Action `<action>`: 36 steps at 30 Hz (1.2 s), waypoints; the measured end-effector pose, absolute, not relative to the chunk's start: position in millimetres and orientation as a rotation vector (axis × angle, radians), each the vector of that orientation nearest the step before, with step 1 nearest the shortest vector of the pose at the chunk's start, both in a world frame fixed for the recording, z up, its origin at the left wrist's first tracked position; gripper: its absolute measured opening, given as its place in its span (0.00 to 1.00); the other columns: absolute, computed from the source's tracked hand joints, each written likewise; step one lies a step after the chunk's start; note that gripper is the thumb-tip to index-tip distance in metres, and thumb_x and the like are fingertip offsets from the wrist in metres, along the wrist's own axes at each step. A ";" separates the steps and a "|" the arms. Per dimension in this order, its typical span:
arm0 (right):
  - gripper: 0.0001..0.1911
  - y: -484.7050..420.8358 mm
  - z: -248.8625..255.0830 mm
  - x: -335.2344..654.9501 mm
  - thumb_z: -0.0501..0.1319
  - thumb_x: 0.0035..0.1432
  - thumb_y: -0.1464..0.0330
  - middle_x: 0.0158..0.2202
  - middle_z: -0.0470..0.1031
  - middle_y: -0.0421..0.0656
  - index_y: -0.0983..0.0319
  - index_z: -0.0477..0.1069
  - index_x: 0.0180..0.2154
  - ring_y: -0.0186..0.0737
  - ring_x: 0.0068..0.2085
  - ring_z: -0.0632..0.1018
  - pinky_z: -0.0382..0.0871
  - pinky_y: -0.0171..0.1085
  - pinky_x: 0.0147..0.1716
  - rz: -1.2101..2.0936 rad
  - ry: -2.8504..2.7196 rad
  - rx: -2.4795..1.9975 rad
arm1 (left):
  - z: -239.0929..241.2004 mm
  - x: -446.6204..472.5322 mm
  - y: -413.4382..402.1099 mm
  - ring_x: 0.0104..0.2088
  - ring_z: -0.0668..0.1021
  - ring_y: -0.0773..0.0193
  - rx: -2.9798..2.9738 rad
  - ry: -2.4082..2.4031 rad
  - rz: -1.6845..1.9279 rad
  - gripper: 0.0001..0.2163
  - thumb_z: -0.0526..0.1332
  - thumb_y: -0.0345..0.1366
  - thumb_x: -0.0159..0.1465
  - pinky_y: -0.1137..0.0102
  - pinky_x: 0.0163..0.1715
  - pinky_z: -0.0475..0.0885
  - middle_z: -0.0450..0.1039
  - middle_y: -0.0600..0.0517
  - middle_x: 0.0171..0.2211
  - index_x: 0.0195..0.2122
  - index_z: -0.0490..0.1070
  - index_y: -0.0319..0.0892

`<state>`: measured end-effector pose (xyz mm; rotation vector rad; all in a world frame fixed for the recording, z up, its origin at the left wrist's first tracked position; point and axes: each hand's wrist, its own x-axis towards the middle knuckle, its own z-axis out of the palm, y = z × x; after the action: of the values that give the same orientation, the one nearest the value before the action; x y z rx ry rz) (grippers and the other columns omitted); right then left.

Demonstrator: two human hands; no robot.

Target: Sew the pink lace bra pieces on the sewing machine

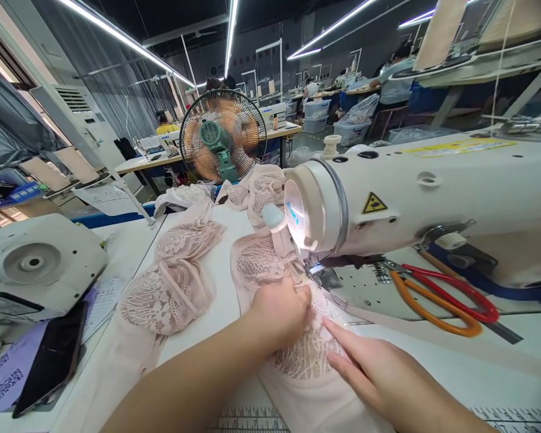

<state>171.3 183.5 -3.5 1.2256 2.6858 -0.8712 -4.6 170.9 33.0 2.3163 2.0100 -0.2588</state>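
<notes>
Workshop: long white tube light overhead, dark ceiling, and beyond the table a round, black-caged fan with a green motor.
Tabletop: smooth white tabletop, a printed ruler strip along the near edge.
Machine: big white sewing machine reaching in from the right, its lamp lighting the metal presser foot.
Lace garment: here's the centre of it, a pale pink lace-and-cloth garment, lying on the tabletop below both hands, its upper part right up beside the presser foot.
Left hand: down on the lace, the left hand is curled, knuckles up; fingertips are hidden, so whether it pinches, I cannot tell.
Right hand: flatter, this right hand, fingers extended, a gap between the two nearest digits, tips resting on the lace.
Handling: looks light, soft and floppy; the open lace would likely snag or stretch, so the plain cloth border seems the safer hold, with a flat palm against creasing.
Neighbours: pale pink lace cups lie to the left; orange-and-red-handled scissors rest under the machine's arm.
</notes>
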 end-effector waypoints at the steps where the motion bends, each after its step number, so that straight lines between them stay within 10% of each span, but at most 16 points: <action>1: 0.33 182.6 -3.3 171.7 0.39 0.60 0.61 0.35 0.77 0.52 0.68 0.54 0.63 0.56 0.37 0.77 0.68 0.49 0.35 -0.872 2.675 1.207 | 33.6 -4.0 169.8 0.31 0.77 0.55 2.299 2.003 -0.259 0.19 0.46 0.46 0.66 0.64 0.26 0.71 0.67 0.45 0.38 0.53 0.65 0.45; 16: 0.27 198.9 -11.9 170.3 0.45 0.59 0.61 0.21 0.69 0.40 0.64 0.60 0.57 0.44 0.24 0.71 0.54 0.36 0.21 -0.882 2.817 1.237 | 29.9 -2.6 181.1 0.36 0.78 0.51 2.201 2.052 -0.168 0.22 0.49 0.50 0.65 0.59 0.30 0.74 0.70 0.44 0.41 0.55 0.63 0.43; 36: 0.26 207.8 2.2 165.0 0.44 0.57 0.60 0.33 0.77 0.49 0.64 0.65 0.52 0.51 0.33 0.77 0.68 0.42 0.30 -0.907 2.778 1.241 | 24.3 -4.0 184.6 0.34 0.77 0.53 2.275 2.073 -0.069 0.19 0.50 0.47 0.65 0.62 0.28 0.73 0.70 0.46 0.39 0.49 0.67 0.40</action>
<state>165.0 207.8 2.2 1.2409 2.7785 -0.9072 -4.0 184.6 24.3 2.2748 2.0725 -0.0693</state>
